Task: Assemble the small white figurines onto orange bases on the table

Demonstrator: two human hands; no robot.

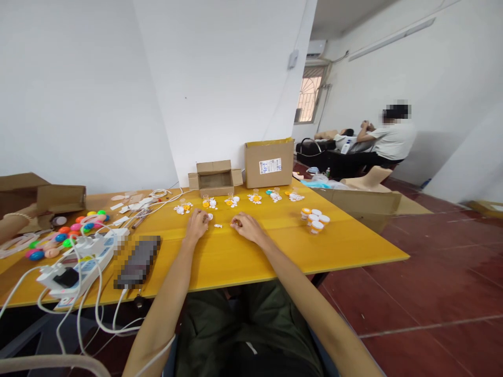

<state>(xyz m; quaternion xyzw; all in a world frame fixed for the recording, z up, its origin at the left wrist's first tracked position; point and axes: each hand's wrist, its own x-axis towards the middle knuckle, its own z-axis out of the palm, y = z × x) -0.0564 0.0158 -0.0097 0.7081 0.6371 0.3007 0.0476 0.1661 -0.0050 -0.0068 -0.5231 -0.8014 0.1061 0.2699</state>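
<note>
Head view, from the left: another person's arm (15, 222) reaches toward a cardboard box, near coloured balls (74, 227) and a white power strip (102, 257), its long axis running obliquely away from the near edge. Next comes the left hand (196, 225), fingers curled down to the surface (228, 259) in a narrow shape; a white round piece (210, 216) lies at the fingertips, and whether it is gripped cannot be told. Between the hands lies a small white piece (218, 225), its long axis roughly left to right; which end is its front is too small to tell. The right hand (247, 228) has thumb and fingers drawn close together; what, if anything, they pinch is hidden.

Behind the hands, clear cups (230, 197) stand in a row, each with loose white discs (181, 209) and coloured pieces around its foot; these sets look unassembled. On the right, a cluster of capped containers (316, 227) stands upright, long axes vertical, white and orange caps on top; these appear finished. By that reading, one group is done, while the row and the pieces by the hands remain.
</note>
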